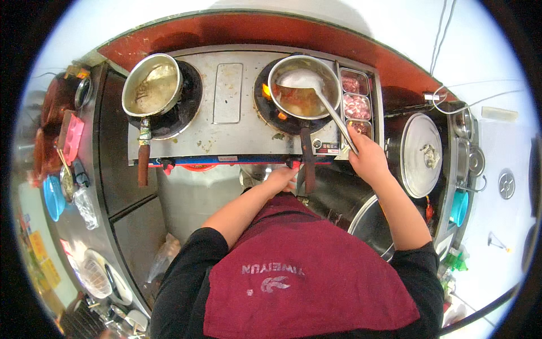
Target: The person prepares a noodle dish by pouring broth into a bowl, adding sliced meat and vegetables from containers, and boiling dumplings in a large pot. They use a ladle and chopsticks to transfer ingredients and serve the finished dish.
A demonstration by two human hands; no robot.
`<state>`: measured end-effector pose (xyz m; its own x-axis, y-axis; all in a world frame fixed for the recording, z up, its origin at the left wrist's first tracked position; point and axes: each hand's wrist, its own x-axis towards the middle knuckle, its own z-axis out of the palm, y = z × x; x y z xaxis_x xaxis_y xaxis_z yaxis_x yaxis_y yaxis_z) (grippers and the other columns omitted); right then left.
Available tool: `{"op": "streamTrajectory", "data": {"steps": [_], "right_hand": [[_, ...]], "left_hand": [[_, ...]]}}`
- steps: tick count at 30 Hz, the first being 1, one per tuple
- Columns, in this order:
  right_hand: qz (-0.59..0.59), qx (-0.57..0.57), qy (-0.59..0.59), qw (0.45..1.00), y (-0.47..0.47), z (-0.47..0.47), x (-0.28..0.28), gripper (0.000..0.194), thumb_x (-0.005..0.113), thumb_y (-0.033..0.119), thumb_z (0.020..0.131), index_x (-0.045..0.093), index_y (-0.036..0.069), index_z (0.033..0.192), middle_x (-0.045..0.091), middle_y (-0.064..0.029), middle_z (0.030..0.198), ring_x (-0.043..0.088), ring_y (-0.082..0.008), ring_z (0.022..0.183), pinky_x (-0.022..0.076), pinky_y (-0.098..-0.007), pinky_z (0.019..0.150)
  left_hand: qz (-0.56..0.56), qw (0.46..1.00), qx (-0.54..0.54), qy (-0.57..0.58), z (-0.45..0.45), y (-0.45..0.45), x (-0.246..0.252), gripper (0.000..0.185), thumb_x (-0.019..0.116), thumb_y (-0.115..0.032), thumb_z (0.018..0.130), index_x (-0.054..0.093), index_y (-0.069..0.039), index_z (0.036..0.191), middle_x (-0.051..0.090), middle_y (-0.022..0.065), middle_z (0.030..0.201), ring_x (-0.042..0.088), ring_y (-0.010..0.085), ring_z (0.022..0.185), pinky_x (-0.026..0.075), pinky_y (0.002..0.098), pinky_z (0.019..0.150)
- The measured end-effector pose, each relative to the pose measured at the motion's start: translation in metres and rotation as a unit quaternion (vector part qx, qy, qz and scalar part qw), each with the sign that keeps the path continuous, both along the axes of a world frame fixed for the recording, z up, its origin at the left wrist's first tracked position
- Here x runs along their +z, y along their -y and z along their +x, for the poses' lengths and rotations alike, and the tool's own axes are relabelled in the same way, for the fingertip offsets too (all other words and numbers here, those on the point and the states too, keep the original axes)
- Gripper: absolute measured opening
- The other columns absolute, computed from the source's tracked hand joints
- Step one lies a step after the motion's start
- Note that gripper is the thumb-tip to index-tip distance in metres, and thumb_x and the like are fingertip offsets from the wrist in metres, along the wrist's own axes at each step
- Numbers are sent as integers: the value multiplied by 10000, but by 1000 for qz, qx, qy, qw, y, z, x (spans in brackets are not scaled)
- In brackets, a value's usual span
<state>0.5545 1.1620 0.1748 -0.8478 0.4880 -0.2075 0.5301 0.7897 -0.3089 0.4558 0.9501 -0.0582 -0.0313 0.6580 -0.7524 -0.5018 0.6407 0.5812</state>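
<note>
My right hand point(367, 156) grips the metal handle of a ladle point(298, 79), whose bowl is in the liquid of the right saucepan point(334, 99). That pan sits on a gas burner point(264, 108) with orange flame at its left side; its dark handle point(308, 156) points towards me. At the stove's front edge, my left hand point(281, 178) has its fingertips at a red and black control knob point(293, 163). On the left burner stands a second saucepan point(152, 87) with pale liquid, its brown handle point(144, 165) also towards me.
Metal containers of raw meat point(356, 106) line the stove's right end. Further right is a large lidded pot point(419, 156), with another big pot point(372, 224) below. A steel counter point(91, 203) at the left carries a blue basin point(53, 197) and a pink tray point(73, 133).
</note>
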Motion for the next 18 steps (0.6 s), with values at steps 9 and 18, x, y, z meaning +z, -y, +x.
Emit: {"op": "streamTrajectory", "data": {"steps": [9, 18], "right_hand": [[-146, -20, -97, 984, -15, 20, 21, 600, 591, 57, 773, 473, 32, 1361, 633, -257, 1028, 614, -420, 979, 484, -421, 867], [-141, -83, -276, 947, -25, 15, 30, 554, 616, 13, 807, 492, 8, 1348, 636, -199, 1153, 646, -294, 1018, 497, -362, 892]], "left_hand": [[-46, 992, 120, -15, 17, -14, 5, 404, 516, -402, 979, 589, -18, 1079, 681, 77, 896, 621, 161, 660, 516, 291, 597], [-6, 953, -145, -266, -56, 41, 144, 286, 591, -274, 936, 664, -10, 1022, 692, 77, 884, 664, 154, 785, 541, 314, 727]]}}
